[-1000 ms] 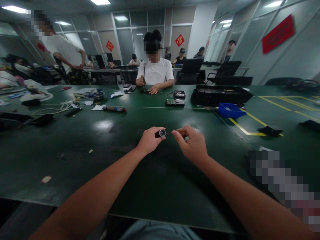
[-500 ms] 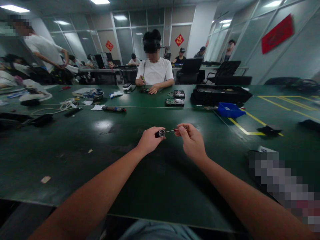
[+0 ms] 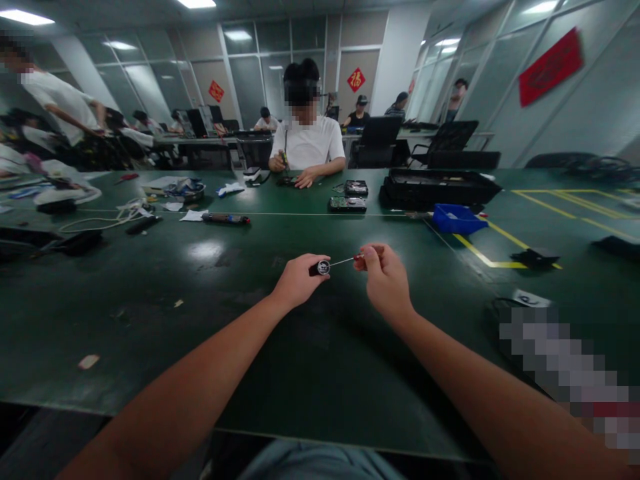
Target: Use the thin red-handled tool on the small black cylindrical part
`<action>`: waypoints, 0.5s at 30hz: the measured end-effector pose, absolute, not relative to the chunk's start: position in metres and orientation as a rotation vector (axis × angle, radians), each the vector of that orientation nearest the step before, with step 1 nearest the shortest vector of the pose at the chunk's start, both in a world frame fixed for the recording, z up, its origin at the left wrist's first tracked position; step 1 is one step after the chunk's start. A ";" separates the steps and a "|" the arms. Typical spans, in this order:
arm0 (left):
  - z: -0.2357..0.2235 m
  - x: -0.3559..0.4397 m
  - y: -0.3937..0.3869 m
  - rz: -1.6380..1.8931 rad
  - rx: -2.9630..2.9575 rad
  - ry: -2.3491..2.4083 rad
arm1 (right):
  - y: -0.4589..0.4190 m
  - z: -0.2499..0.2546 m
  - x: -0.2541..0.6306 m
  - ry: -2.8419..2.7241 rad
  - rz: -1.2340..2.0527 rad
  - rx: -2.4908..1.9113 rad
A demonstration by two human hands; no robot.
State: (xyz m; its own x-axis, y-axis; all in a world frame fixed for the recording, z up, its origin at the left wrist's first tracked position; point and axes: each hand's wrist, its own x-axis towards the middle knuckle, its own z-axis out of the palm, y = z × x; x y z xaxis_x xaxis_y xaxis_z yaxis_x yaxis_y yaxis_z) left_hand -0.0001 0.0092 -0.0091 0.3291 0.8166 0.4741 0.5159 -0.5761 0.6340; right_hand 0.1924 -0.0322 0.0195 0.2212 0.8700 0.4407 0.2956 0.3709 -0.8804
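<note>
My left hand (image 3: 299, 280) is closed around a small black cylindrical part (image 3: 323, 268), whose round, silvery open end faces me. My right hand (image 3: 387, 277) pinches the red handle of a thin screwdriver (image 3: 345, 261). The metal shaft points left, and its tip meets the rim of the cylindrical part or lies right beside it; which one I cannot tell. Both hands are held above the green table (image 3: 280, 373). Most of the cylinder's body is hidden by my left fingers.
Ahead lie a dark pen-like tool (image 3: 226, 219) and two hard drives (image 3: 347, 203). A blue bin (image 3: 459, 219) and a long black tray (image 3: 440, 190) stand at the right. Across the table a person (image 3: 307, 143) works. A power strip (image 3: 555, 353), partly blurred, lies near my right arm.
My right hand has shifted slightly right, showing a little more of the screwdriver's shaft. My left hand stays nearly still. At the far left, a standing person has moved leftward.
</note>
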 end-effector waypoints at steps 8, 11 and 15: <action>-0.008 0.001 0.008 1.127 2.261 1.155 | -0.040 0.024 0.191 -1.553 0.360 -1.195; -0.007 0.001 0.007 1.128 2.293 1.127 | -0.043 0.025 0.191 -1.661 0.286 -1.209; -0.006 0.000 0.007 1.123 2.346 1.066 | -0.046 0.029 0.190 -1.772 0.177 -1.212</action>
State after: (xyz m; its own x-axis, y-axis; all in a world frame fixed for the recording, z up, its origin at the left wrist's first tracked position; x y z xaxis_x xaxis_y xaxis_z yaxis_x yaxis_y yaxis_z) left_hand 0.0000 0.0067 -0.0062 0.4096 0.7456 0.5257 0.4863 -0.6660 0.5657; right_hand 0.1895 -0.0457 0.0285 -0.0597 0.7864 0.6148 0.6491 0.4985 -0.5746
